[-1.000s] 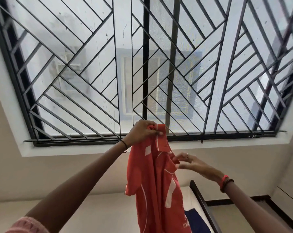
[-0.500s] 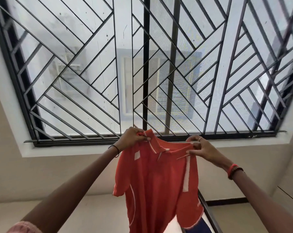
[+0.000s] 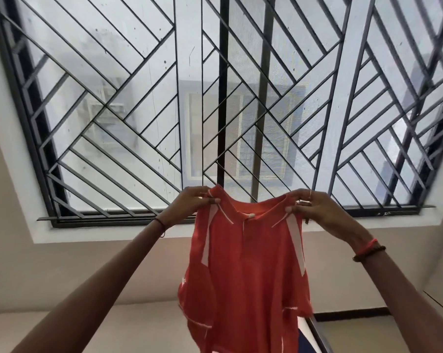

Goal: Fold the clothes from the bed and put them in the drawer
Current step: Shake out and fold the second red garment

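Note:
A red shirt (image 3: 248, 271) with white stripes hangs in the air in front of me, spread out between both hands. My left hand (image 3: 190, 203) pinches its left shoulder near the collar. My right hand (image 3: 314, 207) pinches the right shoulder. The shirt's lower part runs out of the bottom of the view. The drawer is not in view.
A big window with a black diagonal grille (image 3: 223, 105) fills the wall ahead, above a white sill (image 3: 108, 231). The bed's light surface (image 3: 128, 327) lies below, with its dark frame edge (image 3: 319, 335) and a bit of blue cloth (image 3: 305, 343) at the bottom right.
My right hand has moved up and to the right, taking hold of the right shoulder. The shirt, which hung bunched from my left hand, now hangs spread between both hands.

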Tool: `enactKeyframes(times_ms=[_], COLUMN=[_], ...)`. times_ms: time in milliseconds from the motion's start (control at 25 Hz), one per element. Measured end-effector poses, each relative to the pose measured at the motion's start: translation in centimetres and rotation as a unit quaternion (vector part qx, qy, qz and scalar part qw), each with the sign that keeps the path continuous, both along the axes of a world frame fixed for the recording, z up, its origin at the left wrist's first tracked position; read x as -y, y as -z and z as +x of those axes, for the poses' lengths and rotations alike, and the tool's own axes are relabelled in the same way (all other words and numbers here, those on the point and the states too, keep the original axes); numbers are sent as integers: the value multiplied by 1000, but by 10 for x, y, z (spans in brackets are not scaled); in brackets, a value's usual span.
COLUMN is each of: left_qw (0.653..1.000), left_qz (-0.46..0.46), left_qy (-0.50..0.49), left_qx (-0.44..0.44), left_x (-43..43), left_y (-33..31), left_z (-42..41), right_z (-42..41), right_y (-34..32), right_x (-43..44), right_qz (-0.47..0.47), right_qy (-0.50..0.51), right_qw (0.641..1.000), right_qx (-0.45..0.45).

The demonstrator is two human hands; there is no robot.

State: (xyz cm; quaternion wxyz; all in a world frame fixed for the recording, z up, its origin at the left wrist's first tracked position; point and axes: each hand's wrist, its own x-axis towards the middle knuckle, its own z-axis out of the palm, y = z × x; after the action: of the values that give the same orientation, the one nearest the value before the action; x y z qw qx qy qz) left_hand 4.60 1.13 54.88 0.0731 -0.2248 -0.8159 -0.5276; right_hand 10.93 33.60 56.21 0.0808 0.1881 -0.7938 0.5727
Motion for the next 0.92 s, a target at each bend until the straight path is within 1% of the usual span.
enactKeyframes(times_ms=[80, 200, 280, 360, 480, 600, 720, 840, 920], left_qw=[1000, 992, 988, 987, 984, 981, 991, 994, 997], left_qz=[-4, -76, -96, -110, -116, -113, -48, -41, -19], left_qy=[-24, -93, -105, -96, -114, -137, -115, -93, -58], left_qx=[3, -47, -60, -70, -75, -73, -45, -43, -36], left_x=[-1, -15, -32, -50, -74, -85, -84, -80, -76], left_y=[-2, 3, 5, 4, 4, 6, 8, 7, 6], left_z=[-1, -3, 0, 7, 17, 23, 30, 35, 39], right_z=[-6, -23, -26, -22, -14, -13, -13, -11, -9], right_y=[-8, -1, 6, 13, 18, 15, 17, 20, 20], right_x=[5, 25, 48, 70, 95, 104, 103, 104, 105], right_qz=[13, 111, 152, 148, 117, 86, 80, 65, 45], right_qy=[42, 175, 232, 259, 265, 271, 276, 255, 238], right_qw=[999, 978, 960, 951, 952, 955, 955, 962, 968], right_qx=[11, -14, -49, -79, -99, -90, -81, -67, -59])
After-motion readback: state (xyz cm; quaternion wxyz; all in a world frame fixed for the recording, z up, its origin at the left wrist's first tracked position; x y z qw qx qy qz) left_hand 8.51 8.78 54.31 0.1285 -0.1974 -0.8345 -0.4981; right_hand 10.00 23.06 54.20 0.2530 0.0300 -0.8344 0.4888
